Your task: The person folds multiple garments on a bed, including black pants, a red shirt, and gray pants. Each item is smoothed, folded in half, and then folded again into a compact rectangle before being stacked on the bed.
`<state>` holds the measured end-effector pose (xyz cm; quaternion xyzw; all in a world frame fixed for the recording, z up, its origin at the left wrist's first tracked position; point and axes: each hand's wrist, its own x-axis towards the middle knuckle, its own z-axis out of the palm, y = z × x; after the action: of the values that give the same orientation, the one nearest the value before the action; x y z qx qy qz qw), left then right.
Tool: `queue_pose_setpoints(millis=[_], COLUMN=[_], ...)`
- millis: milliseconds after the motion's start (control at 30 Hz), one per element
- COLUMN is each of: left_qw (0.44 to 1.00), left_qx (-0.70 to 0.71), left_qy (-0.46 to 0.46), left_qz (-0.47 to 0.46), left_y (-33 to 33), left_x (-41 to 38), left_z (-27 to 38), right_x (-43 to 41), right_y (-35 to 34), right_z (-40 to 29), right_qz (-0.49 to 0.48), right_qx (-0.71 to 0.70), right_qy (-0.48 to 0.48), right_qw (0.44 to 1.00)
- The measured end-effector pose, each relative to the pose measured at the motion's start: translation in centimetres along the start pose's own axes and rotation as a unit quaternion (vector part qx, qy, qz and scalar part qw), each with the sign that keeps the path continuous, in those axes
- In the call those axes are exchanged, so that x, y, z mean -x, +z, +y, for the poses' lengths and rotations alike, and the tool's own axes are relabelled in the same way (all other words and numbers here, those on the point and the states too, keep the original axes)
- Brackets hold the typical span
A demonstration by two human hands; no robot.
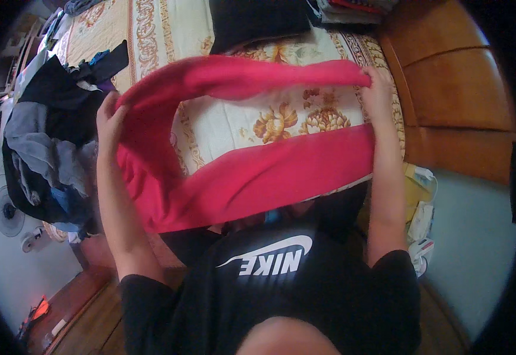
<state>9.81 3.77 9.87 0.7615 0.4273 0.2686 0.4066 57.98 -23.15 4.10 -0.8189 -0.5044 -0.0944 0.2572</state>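
Observation:
A pair of red trousers [258, 173] is stretched sideways in front of me, its two legs spread apart and reaching to the right. My left hand [111, 117] grips the waist end at the upper left. At the far leg's cuff, my right hand [376, 88] pinches the red fabric. The near leg runs below, across my lap, and its end passes by my right forearm. Between the legs shows the cream bedspread [222, 128] with brown flower prints. Some of the red cloth is slightly blurred.
A heap of black and grey clothes [58, 133] lies on the bed to the left. A folded black garment [258, 22] rests beyond the trousers, near stacked clothes [351, 13]. The brown padded headboard [448, 80] borders the right side. A fan [8, 211] stands at far left.

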Motion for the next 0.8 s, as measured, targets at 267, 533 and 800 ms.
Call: queue_pose_setpoints(millis=[267,533,800], left_qw=[0.917,0.856,0.989], left_qx=[-0.371,-0.469,-0.150], left_qy=[-0.098,0.063,0.001], left_qz=[-0.109,-0.206,-0.001], left_y=[4.1,8.8,1.8], left_x=[6.6,6.7,3.2], left_z=[1.1,1.8,2.7], right_x=[5.5,1.7,4.0], right_y=[4.1,6.0,2.0], right_z=[9.0,6.7,0.9], right_qz=[-0.218,-0.221,-0.285], right_qx=[0.068,0.043,0.061], right_qy=[0.049,-0.067,-0.061], right_qw=[0.972,0.972,0.955])
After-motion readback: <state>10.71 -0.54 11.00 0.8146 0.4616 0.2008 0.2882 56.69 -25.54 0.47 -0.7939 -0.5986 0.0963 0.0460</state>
